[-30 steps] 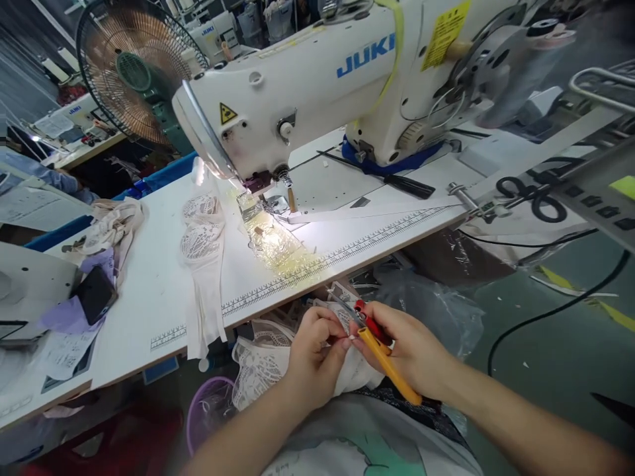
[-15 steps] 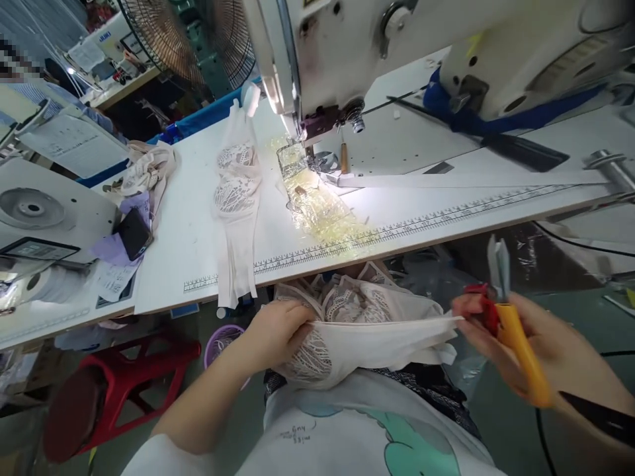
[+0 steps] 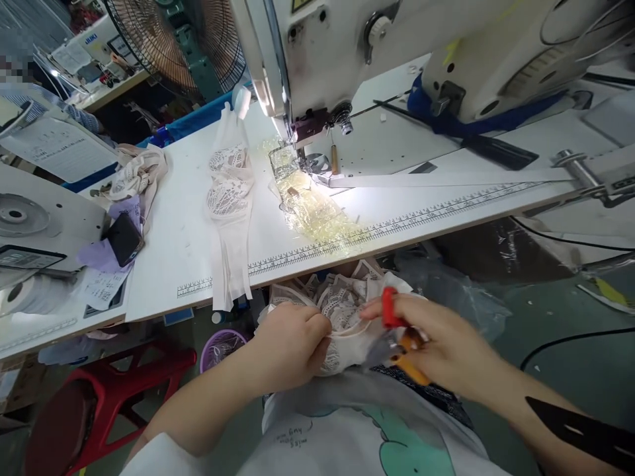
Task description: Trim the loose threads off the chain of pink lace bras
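A pale lace bra (image 3: pixel 342 304) lies across my lap below the table edge. My left hand (image 3: pixel 292 344) is closed on its band, thumb and fingers pinched together. My right hand (image 3: pixel 436 330) is wrapped round a pair of scissors (image 3: pixel 411 370) with orange and red on the handles. Their blades, blurred, point left beside the bra, and I cannot make out whether they touch it. The right fingertips are close to the fabric near my left hand. Another lace bra (image 3: pixel 228 198) lies lengthwise on the white table.
A sewing machine (image 3: pixel 342 59) stands over the white table (image 3: pixel 169 244), its lamp lit on yellowish clear film (image 3: pixel 317 215). A ruler strip runs along the front edge. At left are a black phone (image 3: pixel 124 238), more lace garments (image 3: pixel 141 173) and a red stool (image 3: pixel 114 396).
My right hand has moved left from the band's far end to beside my left hand, and the scissors have swung from pointing up to pointing left. The stretched band has gone slack.
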Demonstrator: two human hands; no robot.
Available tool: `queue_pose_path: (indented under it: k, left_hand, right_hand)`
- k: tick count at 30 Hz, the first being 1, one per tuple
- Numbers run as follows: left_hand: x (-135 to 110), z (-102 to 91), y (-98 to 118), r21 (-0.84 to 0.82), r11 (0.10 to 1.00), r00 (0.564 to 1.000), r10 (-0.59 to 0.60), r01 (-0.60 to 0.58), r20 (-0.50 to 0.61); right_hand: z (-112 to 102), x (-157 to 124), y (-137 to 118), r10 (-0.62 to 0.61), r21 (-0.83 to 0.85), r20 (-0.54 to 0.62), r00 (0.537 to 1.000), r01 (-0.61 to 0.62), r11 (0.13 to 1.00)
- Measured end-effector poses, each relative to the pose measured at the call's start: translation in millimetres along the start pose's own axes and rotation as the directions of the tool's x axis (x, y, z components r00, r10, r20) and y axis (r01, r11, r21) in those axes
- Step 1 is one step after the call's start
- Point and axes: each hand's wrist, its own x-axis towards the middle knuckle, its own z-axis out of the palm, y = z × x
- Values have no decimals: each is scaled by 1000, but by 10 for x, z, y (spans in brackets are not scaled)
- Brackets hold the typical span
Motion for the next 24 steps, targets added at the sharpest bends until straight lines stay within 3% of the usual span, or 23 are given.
queue_pose_path:
  k: [3, 6, 11, 15, 20, 24]
  left_hand:
    - [42, 9, 33, 18, 1000, 999, -16, 15, 50]
    - [58, 39, 19, 38, 999, 998, -12, 10, 55]
    - [-73, -61, -149, -15, 998, 998, 55, -54, 10]
    - [-273, -171, -353, -234, 971, 998, 31, -43, -52]
    - [-407, -46, -444, -655, 755, 969, -141, -28, -204]
    - [-352, 107, -418, -822, 569, 958, -233, -6, -169]
  right_hand:
    - [229, 159, -125, -30, 10, 84, 996, 29, 1000]
    - [353, 215, -125, 31, -22, 95, 995, -29, 999]
    - [338, 193, -46, 135, 111, 165, 977, -154, 982]
    - [307, 145, 26, 155, 261, 168, 973, -196, 945]
    - [320, 53, 105, 179, 324, 220, 959, -245, 914]
    - [304, -44, 181, 200, 302, 337, 920, -307, 903]
